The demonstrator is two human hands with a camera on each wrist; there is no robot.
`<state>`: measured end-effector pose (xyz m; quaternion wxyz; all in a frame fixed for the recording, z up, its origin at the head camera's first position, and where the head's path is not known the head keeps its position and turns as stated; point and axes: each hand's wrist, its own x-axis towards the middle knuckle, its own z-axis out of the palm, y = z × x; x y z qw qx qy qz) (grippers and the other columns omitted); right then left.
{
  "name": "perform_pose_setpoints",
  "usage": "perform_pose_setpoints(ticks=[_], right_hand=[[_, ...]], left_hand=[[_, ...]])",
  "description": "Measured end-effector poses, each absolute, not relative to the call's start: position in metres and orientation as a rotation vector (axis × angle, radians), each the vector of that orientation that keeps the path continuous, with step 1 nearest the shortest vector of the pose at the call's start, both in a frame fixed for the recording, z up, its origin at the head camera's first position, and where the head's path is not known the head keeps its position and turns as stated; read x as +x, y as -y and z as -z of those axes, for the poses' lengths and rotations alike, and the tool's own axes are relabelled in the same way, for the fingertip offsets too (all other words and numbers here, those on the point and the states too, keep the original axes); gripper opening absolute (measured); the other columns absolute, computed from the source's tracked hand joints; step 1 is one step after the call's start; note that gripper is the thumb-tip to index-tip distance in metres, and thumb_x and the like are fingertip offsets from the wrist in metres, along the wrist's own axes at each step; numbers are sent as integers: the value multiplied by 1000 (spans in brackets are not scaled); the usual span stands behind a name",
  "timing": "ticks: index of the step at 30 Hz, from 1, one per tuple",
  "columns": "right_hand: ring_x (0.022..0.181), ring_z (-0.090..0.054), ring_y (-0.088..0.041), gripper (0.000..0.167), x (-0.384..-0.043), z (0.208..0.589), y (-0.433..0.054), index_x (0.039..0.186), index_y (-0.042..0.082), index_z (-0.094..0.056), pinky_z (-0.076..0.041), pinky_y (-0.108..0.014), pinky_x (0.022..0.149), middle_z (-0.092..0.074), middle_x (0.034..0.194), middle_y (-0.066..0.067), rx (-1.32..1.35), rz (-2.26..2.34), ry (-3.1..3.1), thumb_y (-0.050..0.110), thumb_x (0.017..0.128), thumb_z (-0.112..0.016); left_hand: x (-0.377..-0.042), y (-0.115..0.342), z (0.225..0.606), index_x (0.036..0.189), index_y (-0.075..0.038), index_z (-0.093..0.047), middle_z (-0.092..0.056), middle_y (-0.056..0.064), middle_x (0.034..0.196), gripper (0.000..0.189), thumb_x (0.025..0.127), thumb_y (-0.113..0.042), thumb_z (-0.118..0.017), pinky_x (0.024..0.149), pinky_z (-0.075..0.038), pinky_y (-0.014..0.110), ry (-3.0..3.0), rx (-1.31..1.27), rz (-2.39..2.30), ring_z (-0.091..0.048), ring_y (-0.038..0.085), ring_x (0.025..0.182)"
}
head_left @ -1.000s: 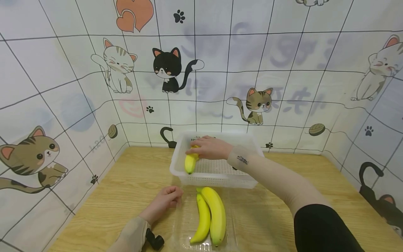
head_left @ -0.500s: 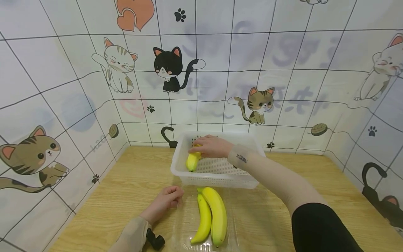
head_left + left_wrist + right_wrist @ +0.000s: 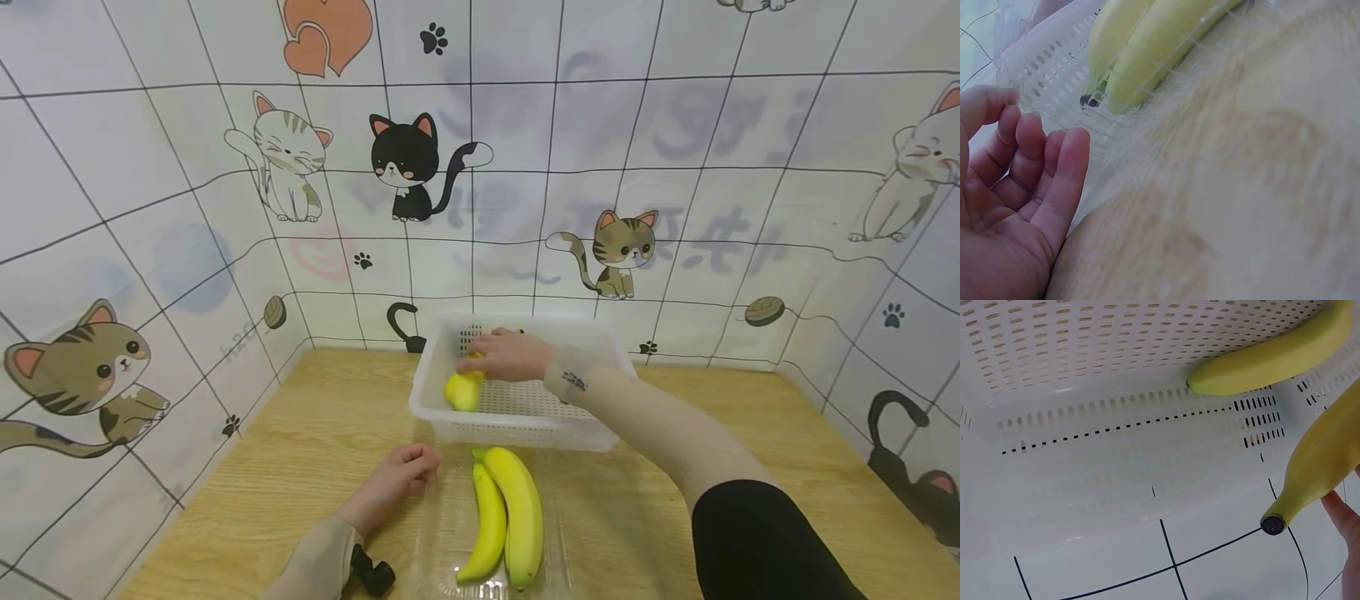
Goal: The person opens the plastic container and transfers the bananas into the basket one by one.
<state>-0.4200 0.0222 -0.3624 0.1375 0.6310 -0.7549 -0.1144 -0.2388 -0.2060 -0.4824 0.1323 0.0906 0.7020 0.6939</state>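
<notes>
My right hand (image 3: 513,357) reaches into the white plastic basket (image 3: 517,429) and holds a yellow banana (image 3: 1319,462). In the right wrist view its thumb presses the banana's side near the dark-tipped end; the other fingers are out of that view. A second banana (image 3: 1266,362) lies in the basket along its slotted surface. Two more bananas (image 3: 522,517) lie side by side in a clear plastic tray (image 3: 442,525) in front of the basket. At the tray's left edge my left hand (image 3: 397,479) pinches the rim between thumb and curled index finger (image 3: 1007,122).
The basket stands at the back of a wooden table (image 3: 330,400), close to the wall covering (image 3: 510,275) with printed cats. A black wrist mount (image 3: 372,573) sits on the left forearm. The right arm (image 3: 637,417) spans the basket's right side.
The right hand and its banana have shifted slightly right inside the basket, and more yellow shows below the fingers. The left hand stays at the tray's edge. The head view has moved slightly.
</notes>
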Motion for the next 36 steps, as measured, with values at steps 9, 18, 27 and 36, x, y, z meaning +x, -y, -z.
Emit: perform_pose_setpoints(ticks=[9,18,27,36], right_hand=[[122,-50,-22,52,-420,366,-17,137,30,-53,-39,-41,103,-55,133,-3,1834,412,2255,21,89,-71],[119,-53,-24,53,-425,374,-15,136,30,-53,-42,-42,100,-56,132,-6,1859,439,2204,19,88,-73],[112,-56,-22,50,-425,381,-12,134,31,-55,-46,-38,95,-58,129,-6,1895,506,2204,23,88,-72],[112,-57,-22,49,-427,388,-10,135,32,-54,-46,-39,95,-57,131,-6,1902,501,2234,22,90,-70]], left_hand=[[-239,206,481,80,-10,-57,-55,-1,77,23,97,-25,-58,68,-48,28,-2036,245,-2018,-54,14,73],[-238,207,482,78,-11,-56,-55,-1,76,24,97,-25,-58,64,-45,25,-2040,260,-2019,-53,13,70],[-238,205,481,78,-10,-55,-55,-1,75,24,98,-23,-58,65,-47,25,-2043,273,-2026,-53,11,71],[-238,206,482,78,-12,-56,-54,-2,76,22,97,-22,-58,66,-47,25,-2034,279,-2038,-54,11,71]])
